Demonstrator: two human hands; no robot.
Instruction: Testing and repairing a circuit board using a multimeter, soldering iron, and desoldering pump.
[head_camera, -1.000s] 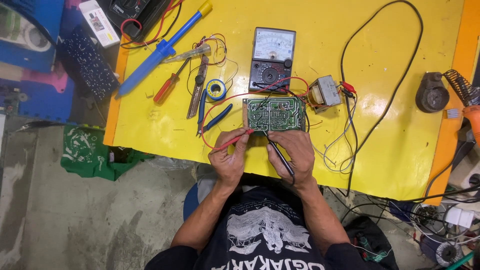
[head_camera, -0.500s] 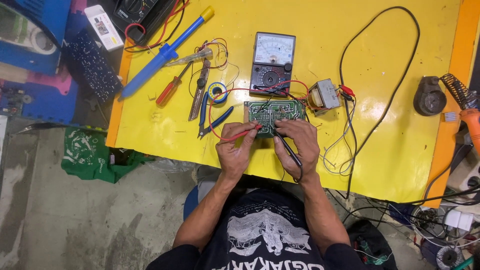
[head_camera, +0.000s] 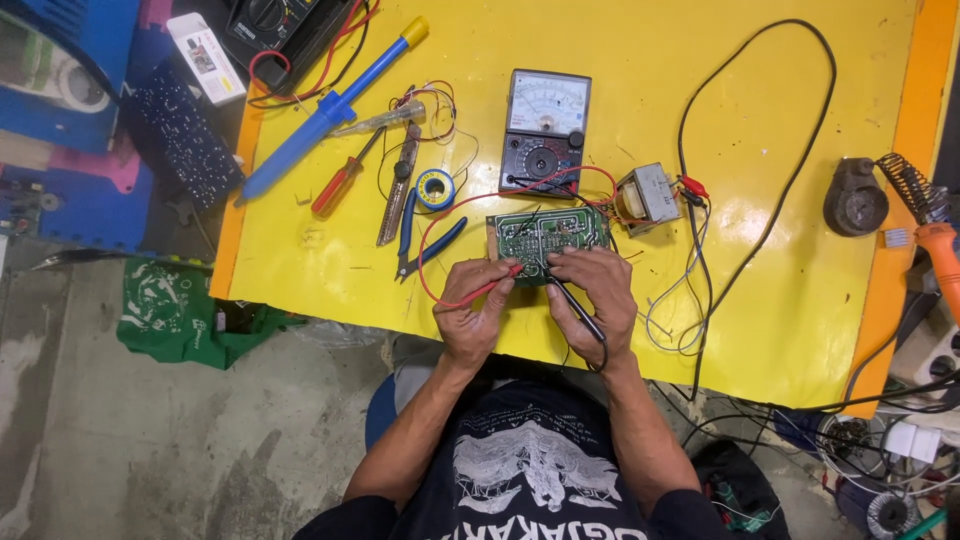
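Your left hand (head_camera: 478, 305) grips the red probe (head_camera: 482, 291); your right hand (head_camera: 597, 295) grips the black probe (head_camera: 575, 309). Both tips touch the green circuit board (head_camera: 545, 235) just beyond your fingers; analog multimeter (head_camera: 543, 132) farther out on the yellow counter (head_camera: 760, 120).

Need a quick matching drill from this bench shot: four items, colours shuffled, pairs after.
Items:
1. probe in left hand
2. probe in right hand
3. circuit board
4. desoldering pump

Colours:
A. green
B. blue with yellow tip
C. red
D. black

Pairs: 1-C, 2-D, 3-A, 4-B
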